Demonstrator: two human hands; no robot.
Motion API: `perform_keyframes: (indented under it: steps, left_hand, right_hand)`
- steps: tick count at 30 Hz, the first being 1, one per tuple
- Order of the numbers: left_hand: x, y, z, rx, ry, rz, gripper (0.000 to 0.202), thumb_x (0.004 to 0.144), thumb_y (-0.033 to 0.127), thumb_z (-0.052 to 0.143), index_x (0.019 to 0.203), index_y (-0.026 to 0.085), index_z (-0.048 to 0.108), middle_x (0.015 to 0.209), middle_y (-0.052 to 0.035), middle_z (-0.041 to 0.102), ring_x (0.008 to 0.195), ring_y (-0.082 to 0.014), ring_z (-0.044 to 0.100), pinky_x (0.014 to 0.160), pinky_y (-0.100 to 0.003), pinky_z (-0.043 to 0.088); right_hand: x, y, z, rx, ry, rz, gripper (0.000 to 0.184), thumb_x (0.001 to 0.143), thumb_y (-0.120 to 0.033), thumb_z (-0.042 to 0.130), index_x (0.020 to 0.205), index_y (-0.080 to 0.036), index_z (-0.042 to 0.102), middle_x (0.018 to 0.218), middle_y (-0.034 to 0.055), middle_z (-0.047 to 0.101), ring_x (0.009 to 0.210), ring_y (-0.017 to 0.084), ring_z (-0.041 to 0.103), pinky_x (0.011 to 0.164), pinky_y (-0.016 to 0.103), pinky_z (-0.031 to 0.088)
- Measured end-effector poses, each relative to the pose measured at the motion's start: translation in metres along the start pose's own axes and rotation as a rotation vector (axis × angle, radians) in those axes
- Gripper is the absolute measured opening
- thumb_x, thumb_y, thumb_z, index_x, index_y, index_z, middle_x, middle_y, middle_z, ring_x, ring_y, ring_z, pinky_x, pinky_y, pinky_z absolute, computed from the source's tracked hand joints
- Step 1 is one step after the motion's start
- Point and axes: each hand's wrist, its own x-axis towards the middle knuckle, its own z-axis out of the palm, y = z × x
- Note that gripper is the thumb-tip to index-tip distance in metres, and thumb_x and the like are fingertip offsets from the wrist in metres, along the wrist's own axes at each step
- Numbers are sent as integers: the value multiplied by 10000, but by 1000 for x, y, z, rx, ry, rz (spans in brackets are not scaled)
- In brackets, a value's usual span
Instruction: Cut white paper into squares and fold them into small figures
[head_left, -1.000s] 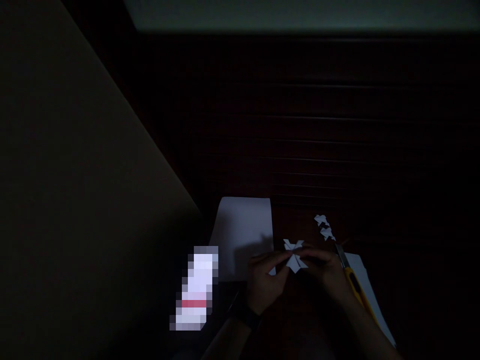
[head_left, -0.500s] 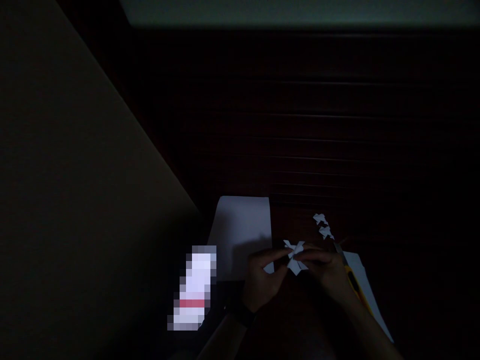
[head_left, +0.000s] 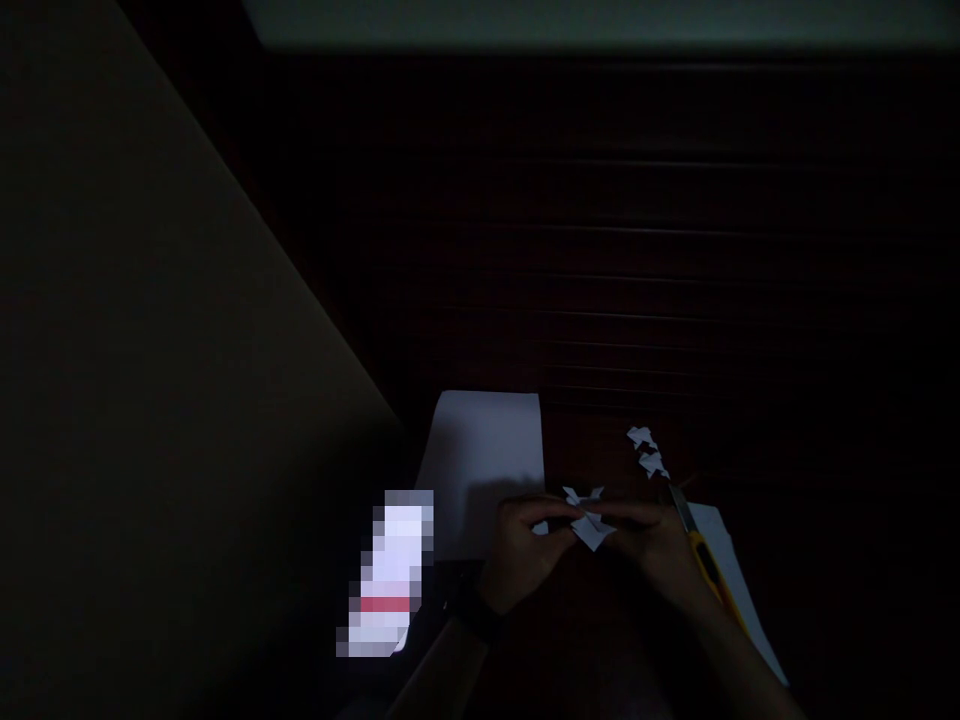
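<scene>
A small folded white paper figure with pointed corners is held between both hands above the dark table. My left hand, a dark band on its wrist, pinches the figure's left side. From the right, my right hand has its fingers pressed on the figure's middle; its thumb is partly hidden in shadow. Beyond the right hand lie two small folded paper pieces, one behind the other. A yellow utility knife with its blade showing rests beside my right wrist on white paper.
A large white paper sheet lies left of the hands. The white paper under the knife reaches toward the front right. A bright blurred-out screen is at lower left. A pale wall rises on the left. The light is dim.
The paper figure has tilted a little and shifted slightly left. My right fingers have moved left across its middle. The other things lie as before.
</scene>
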Motion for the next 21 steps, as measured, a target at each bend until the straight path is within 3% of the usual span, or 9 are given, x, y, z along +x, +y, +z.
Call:
perform_keyframes:
  steps: [9, 21]
  left_hand:
    - [0, 2, -2, -17, -20, -31, 151, 688, 130, 667, 818, 184, 721, 852, -41, 692, 796, -170, 629, 695, -233, 475]
    - [3, 4, -2, 18, -55, -107, 263, 658, 21, 586, 812, 184, 724, 827, -25, 698, 760, -153, 629, 685, -210, 475]
  right_hand:
    - [-1, 3, 4, -8, 58, 23, 162, 620, -256, 744, 781, -246, 730, 845, 26, 721, 809, 236, 659, 756, 335, 518]
    - [-1, 14, 5, -73, 84, 14, 93, 635, -208, 715, 725, -230, 711, 767, 9, 714, 737, 204, 654, 701, 297, 503]
